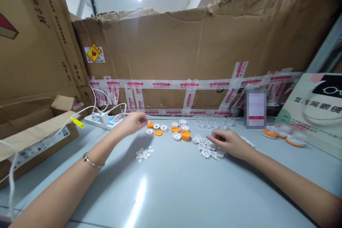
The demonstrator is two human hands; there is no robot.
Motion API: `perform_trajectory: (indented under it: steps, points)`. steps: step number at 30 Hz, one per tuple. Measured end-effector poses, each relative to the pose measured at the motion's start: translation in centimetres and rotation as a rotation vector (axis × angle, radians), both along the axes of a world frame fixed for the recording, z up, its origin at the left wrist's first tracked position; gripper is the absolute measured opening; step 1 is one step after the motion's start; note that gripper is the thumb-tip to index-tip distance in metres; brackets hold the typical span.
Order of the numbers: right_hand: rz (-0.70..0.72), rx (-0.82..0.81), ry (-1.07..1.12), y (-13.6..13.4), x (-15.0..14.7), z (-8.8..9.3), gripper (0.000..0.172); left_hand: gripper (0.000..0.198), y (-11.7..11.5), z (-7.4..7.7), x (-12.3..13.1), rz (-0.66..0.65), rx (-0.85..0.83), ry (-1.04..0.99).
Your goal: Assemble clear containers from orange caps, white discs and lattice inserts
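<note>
My left hand (pixel 134 122) hovers with curled fingers behind the small white discs (pixel 144 154), just left of several round orange and white caps (pixel 158 133). Whatever its fingertips hold, if anything, is hidden. A second cluster of orange and white round parts (pixel 185 135) sits right of these caps. Over a pile of white openwork plastic pieces (pixel 206 148), my right hand (pixel 227 140) has its thumb and fingers pinched together. Its fingertips are at the pile's upper edge; I cannot tell whether a piece is between them.
Clear plastic cups (pixel 215 122) stand along the back. Clear parts with orange bases (pixel 296 139) are at right, near a blurred phone-like screen (pixel 255 108) and a printed board (pixel 291 103). A power strip (pixel 103 122) with cables and an open carton (pixel 40 139) lie left. A large cardboard wall (pixel 171 50) closes the back.
</note>
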State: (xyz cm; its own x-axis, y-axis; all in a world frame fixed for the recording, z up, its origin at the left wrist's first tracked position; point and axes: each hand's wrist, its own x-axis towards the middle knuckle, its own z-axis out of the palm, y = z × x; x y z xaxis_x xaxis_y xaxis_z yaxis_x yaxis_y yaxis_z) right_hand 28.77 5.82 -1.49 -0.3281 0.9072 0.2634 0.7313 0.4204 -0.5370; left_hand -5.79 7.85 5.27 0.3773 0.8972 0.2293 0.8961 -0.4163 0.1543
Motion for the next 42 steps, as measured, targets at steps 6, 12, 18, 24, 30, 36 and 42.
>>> perform_trajectory:
  steps: [6, 12, 18, 24, 30, 36, 42]
  points:
    - [0.007, -0.014, -0.008, 0.0, -0.1, -0.1, 0.039, 0.009, -6.3, -1.8, 7.0, -0.401, -0.078, 0.063]
    - [0.009, -0.020, -0.007, 0.0, 0.0, -0.3, 0.039, 0.007, -7.0, -3.2, 7.5, -0.491, -0.136, 0.110]
    - [0.014, -0.017, -0.009, 0.0, 0.1, -0.3, 0.039, 0.013, -3.7, -2.0, 4.9, -0.178, -0.158, 0.003]
    - [0.020, -0.010, -0.008, -0.1, 0.0, -0.1, 0.039, 0.018, 0.4, -4.2, 1.8, 0.168, -0.028, -0.017]
    - [0.021, 0.005, -0.007, -0.2, 0.0, 0.0, 0.041, 0.010, 1.1, -4.9, 1.6, 0.196, -0.048, -0.037]
    - [0.011, 0.020, -0.007, -0.2, 0.2, 0.1, 0.042, 0.020, -2.8, -1.7, 3.9, -0.043, -0.126, -0.106]
    - [0.014, 0.004, -0.002, -0.2, 0.1, 0.2, 0.043, 0.031, -6.3, -0.9, 6.2, -0.536, -0.415, -0.198]
